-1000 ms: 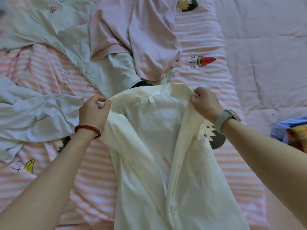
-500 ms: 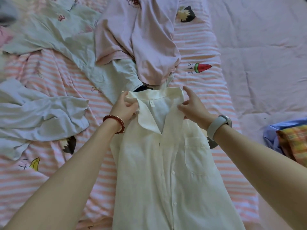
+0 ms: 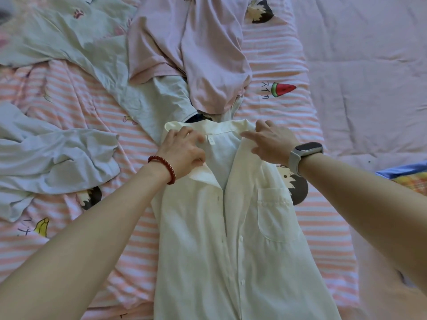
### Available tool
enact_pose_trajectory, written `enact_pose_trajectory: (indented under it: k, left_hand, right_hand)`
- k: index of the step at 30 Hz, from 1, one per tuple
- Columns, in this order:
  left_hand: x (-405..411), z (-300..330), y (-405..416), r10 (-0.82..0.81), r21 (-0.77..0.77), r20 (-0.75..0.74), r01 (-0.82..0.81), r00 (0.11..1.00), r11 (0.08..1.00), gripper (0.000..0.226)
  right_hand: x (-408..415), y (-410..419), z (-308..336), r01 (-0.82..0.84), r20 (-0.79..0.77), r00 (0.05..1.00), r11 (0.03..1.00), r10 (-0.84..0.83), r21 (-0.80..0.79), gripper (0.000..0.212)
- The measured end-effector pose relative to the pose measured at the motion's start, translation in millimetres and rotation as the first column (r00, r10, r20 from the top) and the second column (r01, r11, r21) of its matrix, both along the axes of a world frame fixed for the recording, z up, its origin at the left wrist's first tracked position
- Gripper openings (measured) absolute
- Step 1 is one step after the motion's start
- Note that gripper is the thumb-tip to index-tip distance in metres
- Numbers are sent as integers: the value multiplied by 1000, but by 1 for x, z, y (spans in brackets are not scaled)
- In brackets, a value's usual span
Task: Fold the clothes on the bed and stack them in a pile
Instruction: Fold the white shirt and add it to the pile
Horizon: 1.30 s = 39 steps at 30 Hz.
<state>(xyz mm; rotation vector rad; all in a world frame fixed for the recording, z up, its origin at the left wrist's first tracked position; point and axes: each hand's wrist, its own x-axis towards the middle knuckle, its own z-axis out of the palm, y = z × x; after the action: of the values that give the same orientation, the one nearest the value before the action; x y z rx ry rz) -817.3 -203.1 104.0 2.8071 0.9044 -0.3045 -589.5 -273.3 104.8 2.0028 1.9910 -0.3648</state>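
Hands flatten the collar of a thin white button-up shirt spread face-up at centre frame on the pink-striped bed. The left hand, its grip curled, pinches the left collar flap; the right hand, grip wide with fingers spread, presses the right one. Squaring-up appears to be the step in hand; folding the sides inward likely follows. Crumpled pale-green, pink and light-blue garments wait unfolded at upper left.

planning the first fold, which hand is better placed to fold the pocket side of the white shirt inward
Right. The right hand already rests on the white shirt just above its chest pocket; the left hand is across the placket.
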Motion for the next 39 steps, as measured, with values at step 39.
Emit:
enact_pose_trajectory:
  k: [39]
  left_hand:
    - [-33,17,-15,277,-317,423,-145,863,937,9]
  right_hand:
    - [17,-14,-4,103,-158,983,994,-95,39,47]
